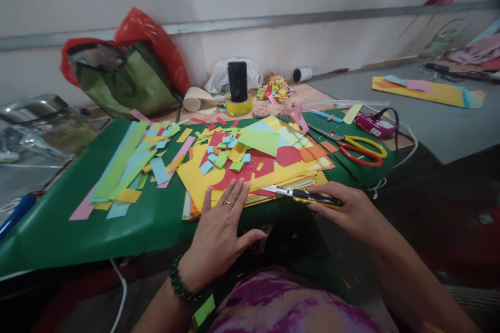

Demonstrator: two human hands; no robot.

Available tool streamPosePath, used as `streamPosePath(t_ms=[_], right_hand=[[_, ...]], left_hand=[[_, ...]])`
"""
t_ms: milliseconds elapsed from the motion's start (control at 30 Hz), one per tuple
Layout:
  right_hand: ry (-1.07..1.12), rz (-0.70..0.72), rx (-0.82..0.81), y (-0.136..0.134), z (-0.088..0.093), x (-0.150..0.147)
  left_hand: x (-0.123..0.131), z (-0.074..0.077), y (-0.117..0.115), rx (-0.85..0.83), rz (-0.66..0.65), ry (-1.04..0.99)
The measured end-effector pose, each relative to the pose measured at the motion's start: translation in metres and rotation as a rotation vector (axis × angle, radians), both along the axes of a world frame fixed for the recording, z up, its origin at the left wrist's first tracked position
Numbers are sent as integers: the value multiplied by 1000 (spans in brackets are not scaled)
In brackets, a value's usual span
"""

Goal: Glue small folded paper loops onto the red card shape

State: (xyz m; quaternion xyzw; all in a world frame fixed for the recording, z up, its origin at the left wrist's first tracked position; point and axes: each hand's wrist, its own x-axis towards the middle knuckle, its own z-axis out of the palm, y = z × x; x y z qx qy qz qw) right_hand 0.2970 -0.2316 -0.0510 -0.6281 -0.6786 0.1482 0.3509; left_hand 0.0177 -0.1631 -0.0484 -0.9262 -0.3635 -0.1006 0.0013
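A stack of coloured paper [191, 179], mostly yellow on top, lies at the front edge of the green table cover [156, 223]. My left hand [219, 234] rests flat on the stack's near edge, fingers spread. In my right hand [351, 210] is a utility knife [304, 195], its blade pointing left over a folded yellow sheet [273, 181] and a bit of red paper. Small blue, green and yellow folded pieces [222, 158] sit on red paper in the middle of the stack. Green paper [260, 141] lies behind them.
Long paper strips [123, 166] are heaped at left. Scissors [361, 150], a pink glue gun [299, 117] and a purple device [375, 125] lie at right. A phone [237, 82] stands upright behind, near a green bag [125, 83] and a glass jar [50, 125].
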Motion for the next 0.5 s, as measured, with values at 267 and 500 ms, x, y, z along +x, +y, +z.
streamPosePath(t_ms=[267,500], right_hand=[[-24,13,17,2,0,-3],[-86,0,-2,0,13,3]], left_hand=[[-6,-3,-2,-13,38,21],[-6,-4,-2,17,30,21]])
